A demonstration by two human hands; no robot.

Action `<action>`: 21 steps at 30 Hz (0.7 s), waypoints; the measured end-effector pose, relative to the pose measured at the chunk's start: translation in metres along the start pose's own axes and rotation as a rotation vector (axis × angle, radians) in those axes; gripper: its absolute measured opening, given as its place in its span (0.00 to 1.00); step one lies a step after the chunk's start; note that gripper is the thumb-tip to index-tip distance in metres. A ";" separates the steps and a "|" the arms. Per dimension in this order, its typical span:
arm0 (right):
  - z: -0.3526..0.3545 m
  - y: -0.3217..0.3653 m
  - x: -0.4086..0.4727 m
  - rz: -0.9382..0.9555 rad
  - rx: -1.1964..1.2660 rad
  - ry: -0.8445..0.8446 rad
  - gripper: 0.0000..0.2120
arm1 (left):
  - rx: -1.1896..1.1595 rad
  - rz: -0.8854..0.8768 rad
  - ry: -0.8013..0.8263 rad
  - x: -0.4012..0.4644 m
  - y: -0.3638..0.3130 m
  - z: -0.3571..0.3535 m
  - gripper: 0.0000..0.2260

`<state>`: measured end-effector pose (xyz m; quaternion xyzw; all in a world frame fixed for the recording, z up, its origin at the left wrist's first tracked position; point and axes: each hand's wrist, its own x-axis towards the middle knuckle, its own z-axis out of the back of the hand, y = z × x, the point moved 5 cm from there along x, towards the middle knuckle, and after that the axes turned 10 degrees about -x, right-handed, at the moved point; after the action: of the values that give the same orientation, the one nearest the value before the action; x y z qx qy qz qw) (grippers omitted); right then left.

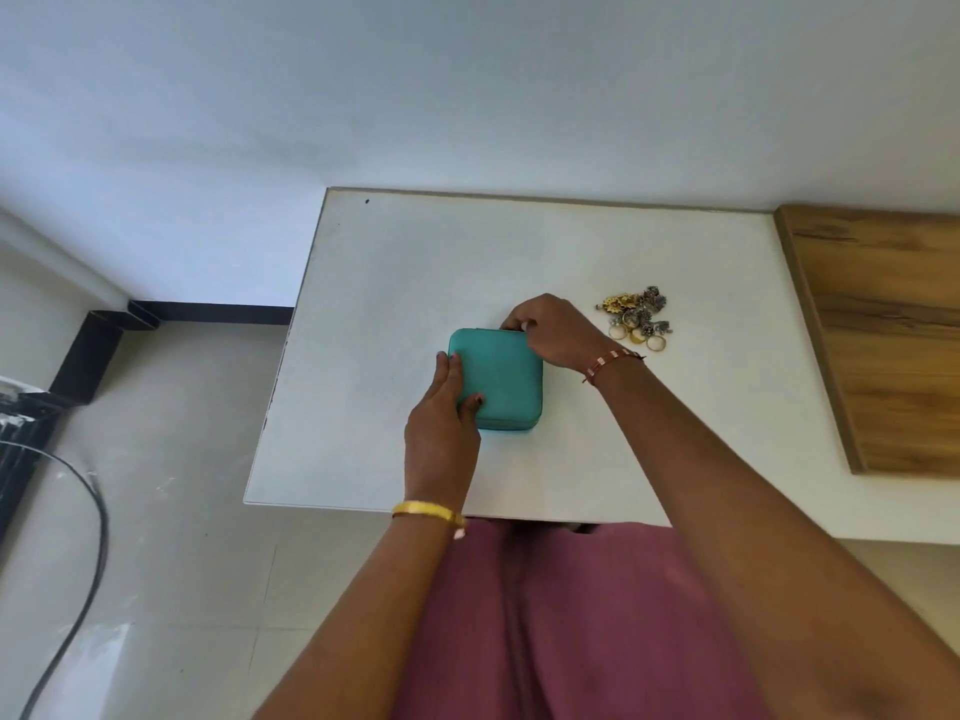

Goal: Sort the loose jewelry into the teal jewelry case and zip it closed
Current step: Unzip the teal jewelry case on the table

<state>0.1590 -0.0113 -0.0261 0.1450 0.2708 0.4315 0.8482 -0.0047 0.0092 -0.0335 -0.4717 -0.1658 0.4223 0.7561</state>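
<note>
The teal jewelry case point(501, 379) lies flat with its lid down in the middle of the white table point(395, 272). My left hand point(444, 423) grips the case's near left edge, thumb on the lid and fingers along the side. My right hand point(553, 332) rests on the far right corner with its fingertips pinched at the far edge, where the zip runs; the zip pull itself is hidden. A pile of loose jewelry point(638, 317), gold and silver pieces and several rings, sits on the table to the right of my right hand, apart from the case.
A wooden board point(888, 335) adjoins the table on the right. The wall runs along the table's far edge. Tiled floor and a black cable point(88, 553) lie to the left. My pink clothing point(561, 615) is below the near edge.
</note>
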 end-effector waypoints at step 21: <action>0.001 -0.036 -0.037 -0.079 -0.026 -0.347 0.06 | 0.278 0.101 0.030 0.005 -0.007 0.008 0.22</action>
<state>0.1648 -0.0627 -0.0303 0.1956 0.1204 0.3700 0.9002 -0.0032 0.0165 -0.0243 -0.3764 -0.0704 0.4718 0.7942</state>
